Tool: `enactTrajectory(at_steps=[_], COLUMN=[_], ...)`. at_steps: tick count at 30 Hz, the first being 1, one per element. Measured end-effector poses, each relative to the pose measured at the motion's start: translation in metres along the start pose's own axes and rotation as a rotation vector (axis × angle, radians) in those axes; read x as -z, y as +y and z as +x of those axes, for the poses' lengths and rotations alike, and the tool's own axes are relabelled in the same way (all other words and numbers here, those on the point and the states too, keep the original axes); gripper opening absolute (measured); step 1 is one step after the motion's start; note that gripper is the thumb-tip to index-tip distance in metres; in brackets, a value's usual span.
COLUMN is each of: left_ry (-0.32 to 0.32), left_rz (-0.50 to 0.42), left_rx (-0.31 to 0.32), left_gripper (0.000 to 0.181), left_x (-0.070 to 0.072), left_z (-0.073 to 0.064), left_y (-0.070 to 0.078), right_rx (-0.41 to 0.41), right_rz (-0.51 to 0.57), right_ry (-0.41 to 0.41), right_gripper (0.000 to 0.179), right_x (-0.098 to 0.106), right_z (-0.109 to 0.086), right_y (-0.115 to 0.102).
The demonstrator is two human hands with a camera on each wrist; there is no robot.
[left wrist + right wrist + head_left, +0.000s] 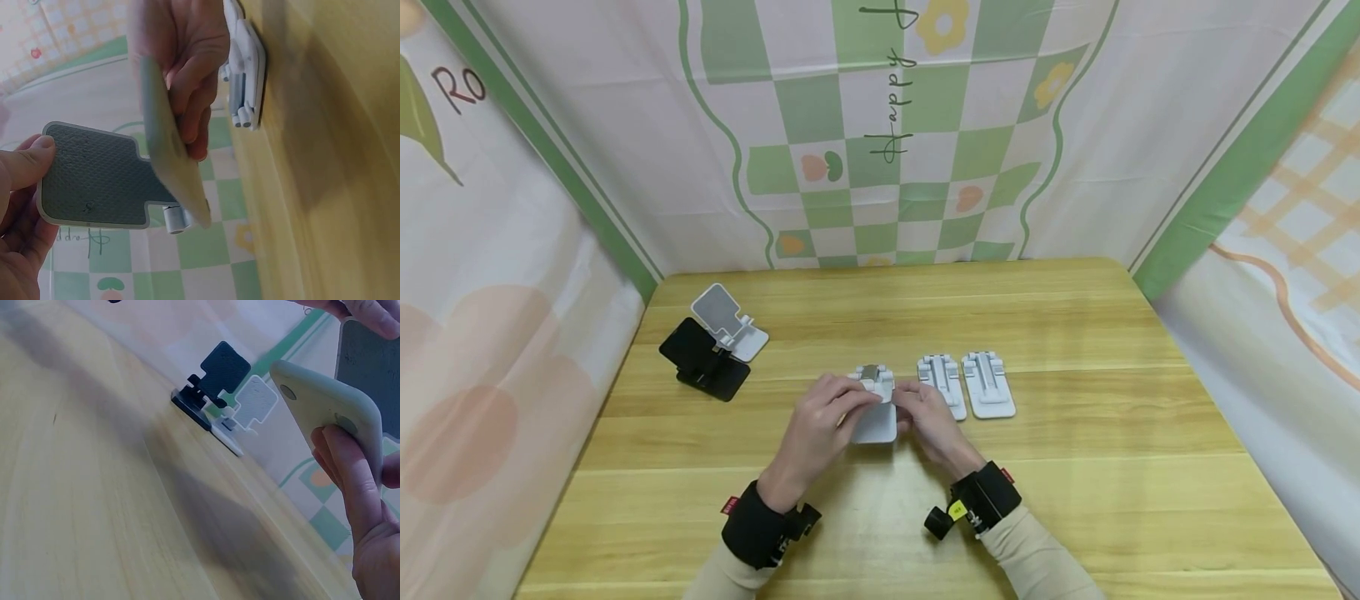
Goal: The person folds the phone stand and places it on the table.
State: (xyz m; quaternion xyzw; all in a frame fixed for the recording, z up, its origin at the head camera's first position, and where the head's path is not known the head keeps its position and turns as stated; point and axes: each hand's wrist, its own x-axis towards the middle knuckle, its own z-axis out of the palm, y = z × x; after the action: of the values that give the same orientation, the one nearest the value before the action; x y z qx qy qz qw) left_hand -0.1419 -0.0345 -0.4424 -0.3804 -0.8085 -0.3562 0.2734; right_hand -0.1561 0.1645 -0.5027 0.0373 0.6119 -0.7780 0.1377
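Both hands hold a white folding phone stand (875,425) above the table. My left hand (822,417) pinches the edge of its grey-padded back plate (94,178) between thumb and fingers. My right hand (931,421) grips the white base (164,140), with fingers under its underside, where round pads show in the right wrist view. The back plate stands angled away from the base, and part of a hinge (177,219) shows between them. Just right of my right hand, two folded white phone stands (942,385) (988,385) lie side by side on the table.
At the table's left, an unfolded black phone stand (706,360) stands in front of an unfolded white phone stand (730,323). The wooden table (1075,500) meets a patterned curtain (895,200) at its far edge. More fabric hangs at both sides.
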Motion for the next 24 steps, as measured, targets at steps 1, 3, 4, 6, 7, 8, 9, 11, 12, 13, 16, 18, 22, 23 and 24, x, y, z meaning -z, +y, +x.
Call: enactTrajectory(at_steps=[1,3,4,6,7,8,9,11,12,13,16,18,22,23,24], left_ry=[-0.001,-0.005,-0.01,-0.016,-0.019,-0.023,-0.024,-0.027,-0.029,-0.028,-0.024,-0.023,-0.025,-0.027,-0.028], left_rz=[0.0,0.002,0.0,-0.002,-0.003,-0.004,-0.005,-0.008,-0.009,-0.011,-0.01,-0.012,-0.005,-0.005,-0.003], left_rx=[0.0,0.002,0.006,0.009,0.01,0.013,0.011,0.012,0.014,0.014,0.006,0.003,0.0,0.001,0.002], left_gripper=[0.02,0.02,0.019,0.019,0.019,0.019,0.019,0.019,0.019,0.019,0.02,0.02,0.021,0.021,0.021], left_x=[0.0,-0.001,-0.001,-0.002,-0.002,-0.002,-0.003,-0.004,-0.004,-0.005,-0.006,-0.006,-0.008,-0.008,-0.008], left_z=[-0.001,-0.002,-0.003,-0.004,-0.004,-0.005,-0.006,-0.007,-0.008,-0.008,-0.009,-0.01,-0.013,-0.013,-0.014], left_y=[0.001,0.001,0.002,0.003,0.003,0.003,0.003,0.003,0.003,0.003,0.003,0.003,0.003,0.003,0.003], right_rx=[-0.001,-0.002,-0.003,-0.003,-0.004,-0.005,-0.006,-0.007,-0.007,-0.006,-0.003,-0.003,-0.002,0.0,0.002], right_rz=[0.007,0.017,0.021,0.027,0.028,0.028,0.029,0.032,0.033,0.033,0.033,0.035,0.045,0.047,0.05], right_ry=[0.001,0.001,0.001,0.0,-0.001,-0.001,-0.001,0.001,0.003,0.005,0.011,0.013,0.011,0.01,0.01], right_gripper=[0.033,0.034,0.034,0.035,0.035,0.034,0.034,0.034,0.034,0.034,0.034,0.035,0.034,0.034,0.034], right_x=[0.0,0.0,0.0,0.0,0.0,0.001,0.001,0.001,0.001,0.001,0.001,0.001,0.002,0.002,0.002], right_z=[0.0,0.0,0.0,0.0,0.0,0.0,0.0,0.0,0.0,0.0,0.0,0.0,0.0,0.0,0.0], right_y=[0.0,-0.001,-0.001,-0.001,-0.001,-0.001,-0.001,-0.001,-0.001,-0.001,-0.001,-0.001,-0.001,-0.001,-0.001])
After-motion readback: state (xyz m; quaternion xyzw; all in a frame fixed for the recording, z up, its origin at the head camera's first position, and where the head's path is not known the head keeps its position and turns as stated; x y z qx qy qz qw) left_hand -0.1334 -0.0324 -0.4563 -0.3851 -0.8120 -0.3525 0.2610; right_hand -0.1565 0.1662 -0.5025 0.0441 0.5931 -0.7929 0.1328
